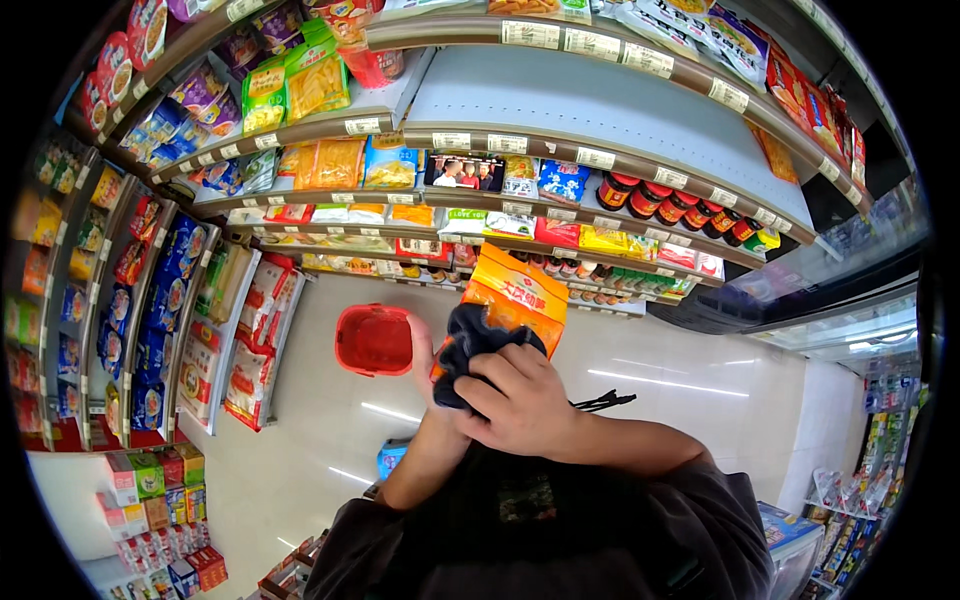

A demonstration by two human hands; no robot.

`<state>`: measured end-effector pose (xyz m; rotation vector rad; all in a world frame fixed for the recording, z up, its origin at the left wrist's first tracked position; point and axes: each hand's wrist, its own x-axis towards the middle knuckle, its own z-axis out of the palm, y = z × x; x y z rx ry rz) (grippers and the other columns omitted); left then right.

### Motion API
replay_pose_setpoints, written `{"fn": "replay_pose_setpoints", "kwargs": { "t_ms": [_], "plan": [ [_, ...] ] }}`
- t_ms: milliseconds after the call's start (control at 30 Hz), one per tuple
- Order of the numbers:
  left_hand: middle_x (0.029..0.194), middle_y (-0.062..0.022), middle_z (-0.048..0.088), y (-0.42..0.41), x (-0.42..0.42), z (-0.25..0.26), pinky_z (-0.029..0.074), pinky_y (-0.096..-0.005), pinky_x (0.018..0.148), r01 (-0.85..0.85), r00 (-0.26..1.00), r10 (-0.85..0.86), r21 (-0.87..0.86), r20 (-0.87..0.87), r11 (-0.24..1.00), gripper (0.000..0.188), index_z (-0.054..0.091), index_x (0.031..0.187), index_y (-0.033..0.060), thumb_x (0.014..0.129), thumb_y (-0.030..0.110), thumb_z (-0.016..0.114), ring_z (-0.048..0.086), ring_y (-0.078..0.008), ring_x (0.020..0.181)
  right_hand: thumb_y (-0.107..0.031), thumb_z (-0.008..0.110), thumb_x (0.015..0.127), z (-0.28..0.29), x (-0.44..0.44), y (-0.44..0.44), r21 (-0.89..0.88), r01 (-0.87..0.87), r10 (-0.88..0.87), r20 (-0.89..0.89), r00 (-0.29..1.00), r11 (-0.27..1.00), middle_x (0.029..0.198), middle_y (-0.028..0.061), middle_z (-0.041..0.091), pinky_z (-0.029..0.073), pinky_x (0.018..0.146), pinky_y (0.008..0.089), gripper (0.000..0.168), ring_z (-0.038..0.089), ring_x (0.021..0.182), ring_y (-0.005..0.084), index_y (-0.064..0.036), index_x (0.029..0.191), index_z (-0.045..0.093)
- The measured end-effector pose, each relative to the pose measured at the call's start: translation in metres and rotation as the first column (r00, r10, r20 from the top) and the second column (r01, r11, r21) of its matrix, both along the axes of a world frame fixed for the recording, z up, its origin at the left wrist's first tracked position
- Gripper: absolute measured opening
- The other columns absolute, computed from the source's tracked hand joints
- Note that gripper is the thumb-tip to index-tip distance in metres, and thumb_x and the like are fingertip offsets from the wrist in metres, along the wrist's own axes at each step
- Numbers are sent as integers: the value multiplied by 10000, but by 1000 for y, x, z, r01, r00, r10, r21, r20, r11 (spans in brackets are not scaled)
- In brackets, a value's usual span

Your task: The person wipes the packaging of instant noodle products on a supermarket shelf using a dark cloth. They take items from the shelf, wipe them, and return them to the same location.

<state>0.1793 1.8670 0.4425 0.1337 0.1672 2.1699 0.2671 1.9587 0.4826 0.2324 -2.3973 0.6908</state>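
An orange plastic food packet [517,292] is held up in front of my chest, tilted, its printed face towards me. My left hand [431,367] supports the packet from its left edge, thumb raised, fingers mostly hidden behind it. My right hand [517,394] grips a bunched dark cloth [472,345] and presses it on the lower part of the packet. A red plastic basket [375,341] stands on the floor left of my hands. A phone showing a picture [465,172] lies sideways among bagged goods on a shelf ahead.
Curved shelves ahead hold bagged snacks [319,79] and red-lidded jars [649,199]; the upper shelf board [570,90] shows a wide bare stretch. Racks of blue packets [161,300] and red-white sacks [251,375] line the left. A glass-fronted cooler [840,307] is at right.
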Motion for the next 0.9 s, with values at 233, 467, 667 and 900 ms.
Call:
{"fn": "replay_pose_setpoints", "kwargs": {
  "t_ms": [233, 467, 667, 900],
  "plan": [
    [1481, -146, 504, -2, 17, -6, 374, -506, 1148, 120, 981, -116, -21, 155, 993, 773, 433, 1491, 60, 1020, 660, 307, 489, -317, 1370, -218, 746, 684, 7, -32, 55, 122, 175, -173, -27, 985, 977, 854, 75, 549, 460, 700, 397, 266, 547, 851, 266, -131, 914, 645],
    [1435, -170, 542, -9, 13, -16, 385, -483, 1136, 63, 987, -80, 126, 136, 990, 826, 405, 1513, 43, 1007, 687, 302, 530, -335, 1314, -207, 748, 634, -2, -9, 13, 82, 102, -99, -40, 994, 991, 783, 55, 553, 464, 644, 370, 253, 571, 736, 256, -98, 848, 670],
    [1351, -164, 609, -13, 11, -17, 444, -471, 1080, 158, 964, -164, 45, 209, 986, 770, 505, 1425, 19, 1012, 647, 336, 598, -331, 1221, -231, 773, 602, -13, 2, 6, 95, -63, 67, -32, 997, 993, 787, 24, 541, 469, 637, 357, 265, 574, 732, 229, -119, 819, 669],
    [1366, -196, 601, -17, 10, -2, 444, -487, 1085, 80, 983, -93, 91, 159, 993, 675, 517, 1409, 9, 1019, 542, 375, 587, -343, 1242, -138, 742, 630, -12, -13, 60, 114, 173, -160, -115, 980, 978, 720, 76, 556, 464, 589, 390, 196, 562, 652, 275, -79, 776, 625]
  ]
}}
